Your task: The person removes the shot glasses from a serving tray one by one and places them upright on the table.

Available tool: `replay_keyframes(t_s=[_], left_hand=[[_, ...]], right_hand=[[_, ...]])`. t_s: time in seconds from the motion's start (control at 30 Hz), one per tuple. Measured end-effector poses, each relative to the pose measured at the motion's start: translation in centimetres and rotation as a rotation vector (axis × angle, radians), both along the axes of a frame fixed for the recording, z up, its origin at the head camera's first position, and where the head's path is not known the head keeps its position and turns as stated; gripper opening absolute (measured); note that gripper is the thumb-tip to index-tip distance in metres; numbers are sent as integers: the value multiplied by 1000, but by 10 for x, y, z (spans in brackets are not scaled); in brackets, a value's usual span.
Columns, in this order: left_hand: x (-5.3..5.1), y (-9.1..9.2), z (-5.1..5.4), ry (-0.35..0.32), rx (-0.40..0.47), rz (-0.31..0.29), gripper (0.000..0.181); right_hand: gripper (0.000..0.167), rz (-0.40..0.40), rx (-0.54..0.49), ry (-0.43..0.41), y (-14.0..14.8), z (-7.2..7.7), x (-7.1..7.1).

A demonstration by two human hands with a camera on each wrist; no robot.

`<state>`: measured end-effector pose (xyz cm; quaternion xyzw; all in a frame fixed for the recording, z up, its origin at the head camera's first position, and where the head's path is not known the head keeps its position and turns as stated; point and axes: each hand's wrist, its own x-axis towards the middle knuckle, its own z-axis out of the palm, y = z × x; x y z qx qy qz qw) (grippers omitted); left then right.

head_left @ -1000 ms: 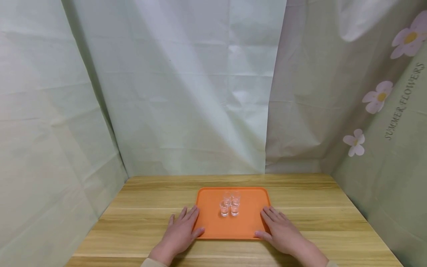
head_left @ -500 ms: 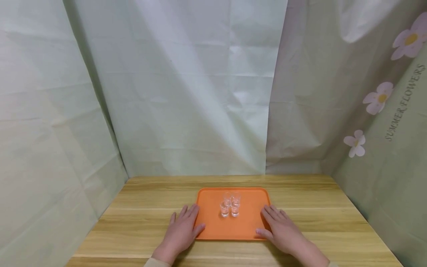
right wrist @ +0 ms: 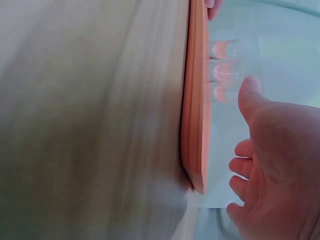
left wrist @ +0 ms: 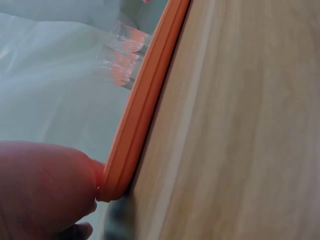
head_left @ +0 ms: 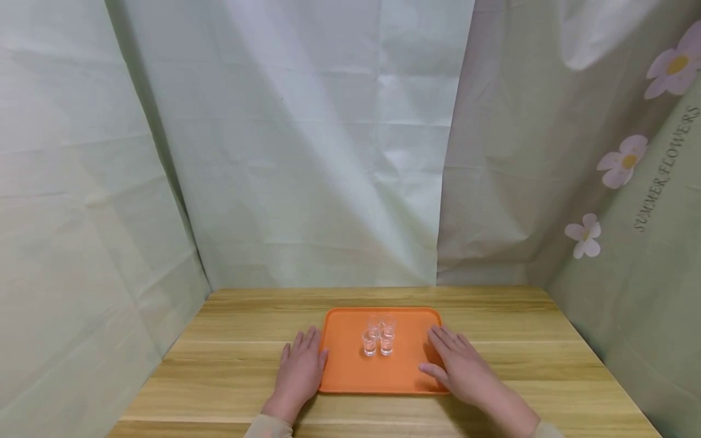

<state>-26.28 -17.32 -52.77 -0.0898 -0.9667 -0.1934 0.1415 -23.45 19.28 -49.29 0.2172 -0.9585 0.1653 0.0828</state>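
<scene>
An orange tray (head_left: 378,378) lies flat on the wooden table, bearing several small clear shot glasses (head_left: 369,345) grouped near its middle. Along the tray's left edge rests my left hand (head_left: 299,371), fingers extended and pointing away; in the left wrist view its near part meets the tray's corner. My right hand (head_left: 464,368) is over the tray's right edge, fingers straight and thumb spread inward. The right wrist view shows a gap between that hand (right wrist: 285,155) and the tray's side (right wrist: 195,125). Neither hand holds anything.
Wooden tabletop (head_left: 246,316) surrounds the tray on all sides. Pale fabric sheets (head_left: 306,182) hang behind the table and at both sides. The right sheet carries printed flowers (head_left: 583,236) and lettering.
My left thumb has drawn back from over the tray to its left edge. The right hand has lifted and shifted slightly forward. Tray and glasses stay in place.
</scene>
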Motion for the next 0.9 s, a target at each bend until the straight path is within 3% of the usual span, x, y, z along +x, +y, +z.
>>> replay_keyframes(t_s=[0.13,0.23,0.33,0.43,0.53,0.73,0.9], left_hand=[[-3,0,-6,22,1,-9,49],[-1,0,-3,21,10,-12,47],[-1,0,-8,70,27,-22,45],[-1,0,-10,104,47,-26,43],[0,0,-8,97,59,-26,42],[0,1,-6,74,86,-34,41],[-2,2,-7,69,102,-42,41]], right_hand=[[79,10,-17,5,-1,4,-6],[77,20,-41,10,-3,8,-14],[74,37,-69,18,-4,12,-21],[71,52,-105,4,-6,14,-27],[68,54,-151,-34,-9,14,-35],[60,-12,-303,-145,-15,11,-48],[51,-58,-409,-178,-19,9,-55]])
